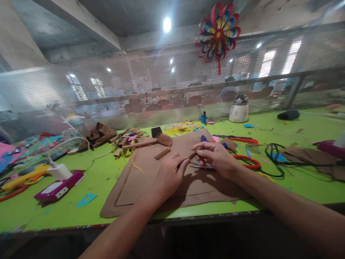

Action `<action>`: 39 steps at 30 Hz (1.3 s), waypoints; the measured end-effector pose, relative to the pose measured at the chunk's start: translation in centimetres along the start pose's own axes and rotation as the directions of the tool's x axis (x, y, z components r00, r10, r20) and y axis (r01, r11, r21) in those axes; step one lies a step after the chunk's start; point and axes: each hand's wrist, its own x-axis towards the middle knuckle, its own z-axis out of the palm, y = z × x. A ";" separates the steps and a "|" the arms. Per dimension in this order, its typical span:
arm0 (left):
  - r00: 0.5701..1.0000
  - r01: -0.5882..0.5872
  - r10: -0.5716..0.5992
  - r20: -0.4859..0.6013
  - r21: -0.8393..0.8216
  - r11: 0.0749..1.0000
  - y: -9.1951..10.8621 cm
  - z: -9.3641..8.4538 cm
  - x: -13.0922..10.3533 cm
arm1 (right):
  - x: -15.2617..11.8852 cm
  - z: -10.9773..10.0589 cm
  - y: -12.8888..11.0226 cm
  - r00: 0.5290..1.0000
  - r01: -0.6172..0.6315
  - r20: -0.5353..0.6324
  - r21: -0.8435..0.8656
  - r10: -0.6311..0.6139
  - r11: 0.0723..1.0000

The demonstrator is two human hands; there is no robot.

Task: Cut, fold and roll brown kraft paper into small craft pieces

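My left hand and my right hand meet over the brown paper sheets. Between their fingertips they pinch a small folded strip of brown paper, its far part partly covered by my right fingers. To the left on the sheets lies a flat pleated paper piece. Behind it rests a rolled paper tube with a pleated fan at its end. Scissors with a red handle lie under and beside my right hand, blades partly hidden.
Several paper rolls and yellow threads lie at the back left. A purple power strip with a white charger sits at left. A white bottle stands behind. Black cable and paper scraps lie at right.
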 end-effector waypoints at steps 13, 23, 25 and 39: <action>0.998 -0.028 0.033 -0.053 0.100 0.995 -0.5 0.6 -0.1 | -0.1 0.1 0.0 0.995 0.093 0.031 -0.129 -0.090 0.987; 0.936 -0.188 0.299 -0.187 0.453 0.872 -0.2 -0.4 -0.6 | -0.8 0.5 -0.8 0.989 0.096 0.113 0.029 -0.099 0.995; 0.938 -0.179 0.290 -0.190 0.449 0.875 -0.2 -0.4 -0.6 | -0.8 0.5 -0.7 0.989 0.094 0.115 0.029 -0.097 0.995; 0.934 -0.179 0.298 -0.198 0.463 0.868 -0.1 -0.3 -0.7 | -0.5 0.2 -0.2 0.986 0.130 0.106 0.036 -0.133 0.991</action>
